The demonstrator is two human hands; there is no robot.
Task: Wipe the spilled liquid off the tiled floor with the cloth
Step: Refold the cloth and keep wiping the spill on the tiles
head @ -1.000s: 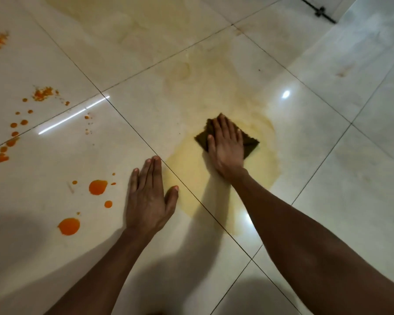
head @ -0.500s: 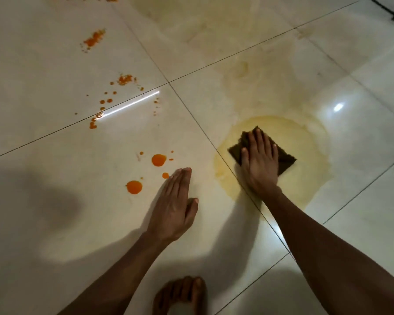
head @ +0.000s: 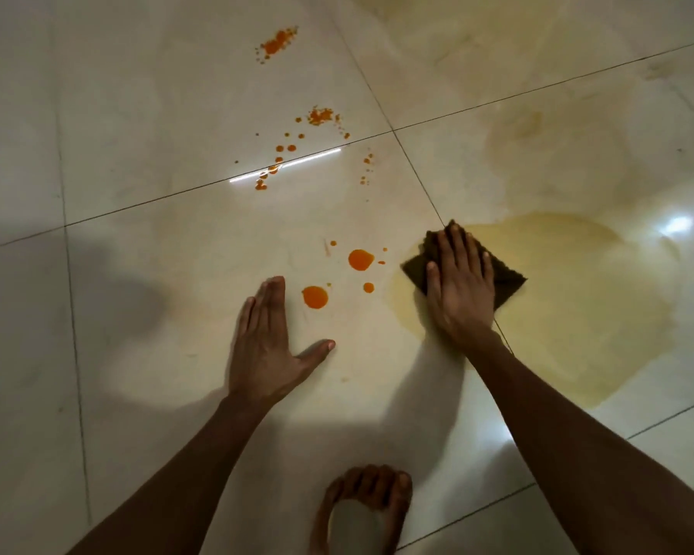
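Observation:
My right hand [head: 459,288] lies flat on a dark brown folded cloth [head: 507,280], pressing it onto the pale tiled floor [head: 157,274] at the left edge of a wide yellowish wet smear [head: 577,314]. Just left of the cloth sit orange drops [head: 360,259], one large drop [head: 315,297] close to my left fingertips. More orange splatter [head: 279,162] runs up the floor toward a far patch [head: 277,44]. My left hand [head: 269,346] rests palm down on the tile, fingers together, thumb spread, holding nothing.
My bare foot [head: 363,510] stands on the tile at the bottom centre. Dark grout lines [head: 217,186] cross the floor. Faint dried yellow film [head: 537,126] covers the tiles at the upper right. A light glare [head: 678,225] shines at the right.
My right hand has slid the cloth left across the grout line to the smear's left edge, nearer the orange drops. The view has shifted, bringing my foot into sight.

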